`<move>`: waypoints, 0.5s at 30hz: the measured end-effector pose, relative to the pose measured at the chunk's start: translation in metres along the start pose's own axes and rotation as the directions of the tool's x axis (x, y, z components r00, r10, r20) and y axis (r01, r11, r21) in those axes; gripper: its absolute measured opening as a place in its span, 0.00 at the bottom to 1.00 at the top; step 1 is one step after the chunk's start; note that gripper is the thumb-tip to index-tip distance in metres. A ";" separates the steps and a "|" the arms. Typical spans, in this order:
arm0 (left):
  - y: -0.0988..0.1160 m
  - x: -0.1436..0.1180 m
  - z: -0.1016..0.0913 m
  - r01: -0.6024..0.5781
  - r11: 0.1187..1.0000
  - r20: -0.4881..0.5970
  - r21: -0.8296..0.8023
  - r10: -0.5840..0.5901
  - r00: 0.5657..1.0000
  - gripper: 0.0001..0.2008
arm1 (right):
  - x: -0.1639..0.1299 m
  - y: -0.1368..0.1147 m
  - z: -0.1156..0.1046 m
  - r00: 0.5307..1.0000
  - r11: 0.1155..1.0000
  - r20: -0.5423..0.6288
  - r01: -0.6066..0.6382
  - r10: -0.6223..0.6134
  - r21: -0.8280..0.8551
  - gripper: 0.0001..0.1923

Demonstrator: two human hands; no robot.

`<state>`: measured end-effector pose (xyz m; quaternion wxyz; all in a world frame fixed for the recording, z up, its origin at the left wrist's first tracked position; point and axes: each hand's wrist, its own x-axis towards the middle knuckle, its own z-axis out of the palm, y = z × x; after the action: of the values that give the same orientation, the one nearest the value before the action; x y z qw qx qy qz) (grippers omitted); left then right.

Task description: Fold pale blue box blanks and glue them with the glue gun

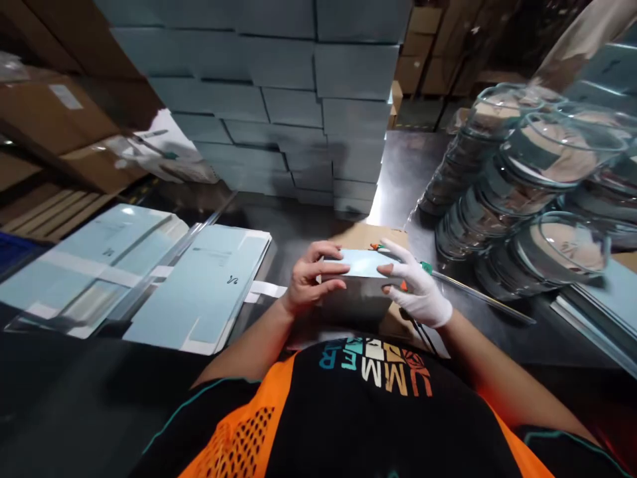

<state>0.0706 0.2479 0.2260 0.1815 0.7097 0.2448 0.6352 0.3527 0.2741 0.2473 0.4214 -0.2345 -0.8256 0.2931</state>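
In front of my chest I hold a light-blue cardboard box [365, 262], its narrow top face lit and its front side in shadow. My bare left hand [316, 272] grips the left end, fingers over the top face. My right hand [418, 285], in a white glove with bare fingertips showing, is closed on the right end. A brown cardboard sheet [365, 234] lies beneath the box on the metal table. Beside my right hand, a thin metal rod [485, 297] with a green part near the glove rests on the table.
Stacked glass bowls [562, 149] with paper between them stand at the right. Flat light-blue cartons [202, 285] lie in piles at the left. A wall of light-blue boxes [283, 60] rises behind the table [415, 156]. Brown cartons [54, 123] stand at the far left.
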 end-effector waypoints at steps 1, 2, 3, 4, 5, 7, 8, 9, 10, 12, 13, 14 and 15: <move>0.003 0.002 -0.004 -0.025 0.999 0.060 0.026 0.023 0.998 0.10 | -0.002 -0.002 0.001 0.998 0.998 0.018 0.054 -0.054 -0.031 0.13; 0.005 0.003 -0.008 -0.041 0.998 0.098 0.041 0.037 0.995 0.09 | -0.002 -0.004 0.003 0.995 0.993 0.026 0.103 -0.101 -0.050 0.15; 0.007 0.004 -0.012 -0.048 0.997 0.122 0.052 0.041 0.992 0.08 | -0.002 -0.005 0.005 0.990 0.988 0.023 0.141 -0.140 -0.062 0.17; 0.009 0.004 -0.014 -0.048 0.997 0.143 0.064 0.038 0.989 0.07 | -0.001 -0.006 0.007 0.986 0.984 0.013 0.167 -0.167 -0.067 0.17; 0.009 0.003 -0.016 -0.042 0.996 0.159 0.077 0.030 0.987 0.07 | -0.001 -0.007 0.010 0.984 0.982 0.002 0.175 -0.176 -0.068 0.17; 0.008 -0.002 -0.018 -0.007 0.997 0.163 0.083 -0.006 0.987 0.15 | -0.001 -0.006 0.015 0.990 0.988 -0.028 0.139 -0.141 -0.062 0.15; 0.006 -0.007 -0.017 0.028 0.997 0.137 0.072 -0.038 0.990 0.24 | -0.002 -0.006 0.018 0.994 0.994 -0.053 0.097 -0.100 -0.058 0.15; 0.004 -0.014 -0.016 0.091 0.994 0.098 0.062 -0.097 0.991 0.35 | -0.002 -0.008 0.019 0.994 0.997 -0.089 0.052 -0.057 -0.058 0.16; 0.002 -0.022 -0.015 0.185 0.981 0.058 0.055 -0.189 0.980 0.45 | -0.001 -0.012 0.018 0.991 0.998 -0.133 0.015 -0.023 -0.060 0.18; -0.001 -0.038 -0.012 0.421 0.906 0.006 0.039 -0.421 0.907 0.53 | 0.003 -0.030 0.010 0.979 0.998 -0.206 -0.020 0.008 -0.059 0.24; -0.002 -0.045 -0.012 0.525 0.851 -0.003 0.031 -0.525 0.851 0.52 | 0.007 -0.045 0.003 0.981 0.999 -0.194 -0.015 0.008 -0.036 0.26; -0.003 -0.049 -0.013 0.602 0.798 -0.012 0.019 -0.602 0.798 0.50 | 0.012 -0.062 -0.006 0.989 1.000 -0.146 0.004 -0.002 0.015 0.25; -0.003 -0.050 -0.015 0.650 0.760 -0.029 0.000 -0.650 0.760 0.49 | 0.018 -0.081 -0.016 0.999 0.995 -0.046 0.012 -0.007 0.100 0.22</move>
<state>0.0512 0.2206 0.1856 0.3834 0.5731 0.4811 0.5414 0.3449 0.2321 0.3201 0.4527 -0.2158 -0.8011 0.3268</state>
